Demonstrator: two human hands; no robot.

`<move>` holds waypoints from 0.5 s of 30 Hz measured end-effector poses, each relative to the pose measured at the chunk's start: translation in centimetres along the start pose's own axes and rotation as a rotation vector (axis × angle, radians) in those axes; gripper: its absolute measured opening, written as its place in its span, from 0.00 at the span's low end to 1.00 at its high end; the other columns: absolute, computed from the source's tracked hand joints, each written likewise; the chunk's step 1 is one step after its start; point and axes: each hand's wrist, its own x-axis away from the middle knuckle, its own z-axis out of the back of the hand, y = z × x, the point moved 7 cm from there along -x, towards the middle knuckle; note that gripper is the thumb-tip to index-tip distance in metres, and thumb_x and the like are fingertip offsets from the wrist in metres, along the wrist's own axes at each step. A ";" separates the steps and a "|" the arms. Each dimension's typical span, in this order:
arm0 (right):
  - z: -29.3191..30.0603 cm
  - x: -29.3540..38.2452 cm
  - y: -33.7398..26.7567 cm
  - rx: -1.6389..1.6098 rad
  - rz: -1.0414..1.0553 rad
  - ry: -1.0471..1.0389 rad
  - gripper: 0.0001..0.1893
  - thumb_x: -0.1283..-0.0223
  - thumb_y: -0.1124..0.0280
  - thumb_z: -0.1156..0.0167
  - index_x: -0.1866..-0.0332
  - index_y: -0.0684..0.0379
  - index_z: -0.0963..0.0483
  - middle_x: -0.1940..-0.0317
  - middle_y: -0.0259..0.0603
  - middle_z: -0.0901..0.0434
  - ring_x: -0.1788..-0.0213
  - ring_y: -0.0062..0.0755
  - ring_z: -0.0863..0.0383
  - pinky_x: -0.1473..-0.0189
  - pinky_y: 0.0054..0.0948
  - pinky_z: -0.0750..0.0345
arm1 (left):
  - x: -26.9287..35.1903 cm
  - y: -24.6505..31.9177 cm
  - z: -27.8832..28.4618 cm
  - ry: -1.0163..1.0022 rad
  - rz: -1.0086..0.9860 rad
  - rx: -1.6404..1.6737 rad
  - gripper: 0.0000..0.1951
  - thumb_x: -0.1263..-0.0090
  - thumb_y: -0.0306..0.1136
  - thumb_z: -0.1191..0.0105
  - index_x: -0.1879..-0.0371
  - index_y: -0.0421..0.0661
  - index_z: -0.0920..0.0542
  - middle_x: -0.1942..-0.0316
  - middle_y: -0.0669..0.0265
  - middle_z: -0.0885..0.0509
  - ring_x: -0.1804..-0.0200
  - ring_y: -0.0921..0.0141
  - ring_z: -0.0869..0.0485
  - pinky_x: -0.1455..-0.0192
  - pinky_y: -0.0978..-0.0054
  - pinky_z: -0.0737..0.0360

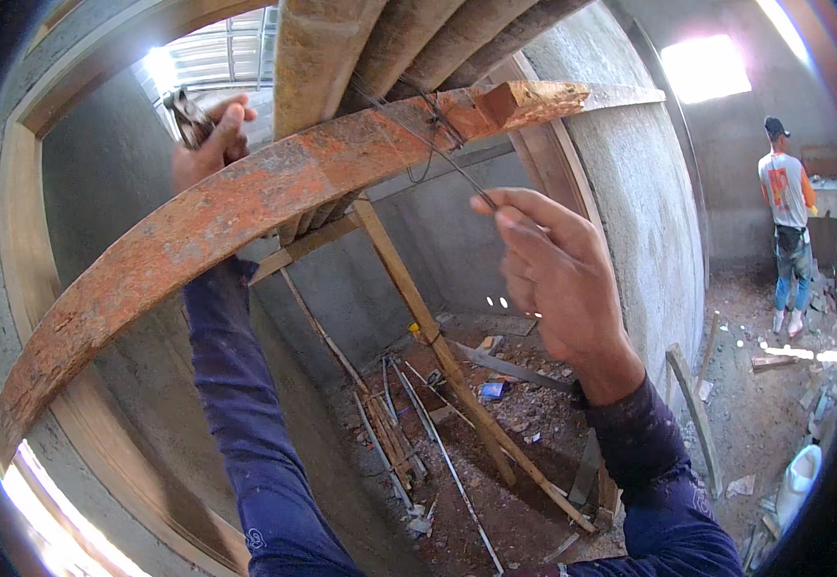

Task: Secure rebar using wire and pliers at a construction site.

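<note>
My right hand (pixel 559 270) pinches the end of a dark tie wire (pixel 454 164) between thumb and fingers, below the right part of a reddish wooden beam (pixel 245 191). The wire runs up and left across the beam, and a twisted wire loop (pixel 441 119) wraps the beam beside it. Beyond the beam, at upper left, my left hand (pixel 218 141) is closed around a metal hand tool, apparently pliers (pixel 189 119); the beam hides part of my wrist. Corrugated sheets (pixel 324 58) lie against the beam's far side.
Timber props (pixel 418 310) stand below, over a rubble-strewn floor (pixel 461 498) with loose poles (pixel 447 454). A rough plastered wall (pixel 634 187) rises at right. Farther right, another person (pixel 786 209) stands with their back turned. A wooden frame (pixel 29 216) borders the left side.
</note>
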 end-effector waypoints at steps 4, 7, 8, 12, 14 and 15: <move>-2.4 -3.7 -3.9 0.417 0.402 0.075 0.15 0.31 0.66 0.45 0.56 0.69 0.20 0.66 0.41 0.16 0.66 0.36 0.21 0.63 0.31 0.24 | -1.2 3.5 -3.2 -0.113 -0.135 0.021 0.19 0.32 0.39 0.35 0.46 0.44 0.17 0.74 0.73 0.20 0.79 0.84 0.32 0.75 0.83 0.35; -4.6 -6.5 -6.7 0.677 0.674 0.101 0.15 0.33 0.64 0.45 0.60 0.67 0.18 0.65 0.45 0.14 0.66 0.49 0.16 0.63 0.36 0.22 | -2.0 5.1 -3.8 -0.199 -0.291 -0.172 0.19 0.31 0.41 0.36 0.44 0.47 0.17 0.76 0.72 0.19 0.78 0.84 0.31 0.75 0.83 0.36; -5.0 -7.5 -6.9 0.783 0.725 0.113 0.15 0.34 0.64 0.45 0.62 0.65 0.17 0.64 0.47 0.14 0.64 0.52 0.16 0.62 0.39 0.22 | -2.4 5.2 -4.2 -0.257 -0.339 -0.282 0.17 0.29 0.42 0.39 0.46 0.47 0.16 0.72 0.66 0.14 0.74 0.80 0.26 0.71 0.77 0.30; -6.7 -9.0 -8.3 1.037 1.085 0.093 0.20 0.33 0.63 0.47 0.48 0.69 0.21 0.75 0.38 0.22 0.73 0.26 0.27 0.67 0.28 0.29 | -2.2 5.2 -6.2 -0.282 -0.430 -0.686 0.15 0.24 0.39 0.47 0.54 0.38 0.18 0.68 0.56 0.13 0.67 0.67 0.19 0.59 0.65 0.23; -7.9 -9.5 -8.6 1.248 0.995 0.043 0.20 0.35 0.61 0.45 0.53 0.71 0.22 0.66 0.51 0.21 0.61 0.41 0.23 0.60 0.36 0.25 | -4.0 3.4 -5.3 -0.311 -0.483 -0.637 0.15 0.25 0.38 0.47 0.54 0.38 0.18 0.68 0.54 0.13 0.67 0.67 0.19 0.59 0.65 0.23; -8.4 -10.1 -8.2 1.475 0.890 0.000 0.21 0.37 0.60 0.43 0.58 0.74 0.23 0.57 0.64 0.20 0.50 0.56 0.19 0.52 0.45 0.21 | -4.1 3.2 -5.8 -0.344 -0.541 -0.568 0.14 0.25 0.38 0.47 0.55 0.37 0.18 0.68 0.53 0.13 0.67 0.66 0.18 0.59 0.64 0.23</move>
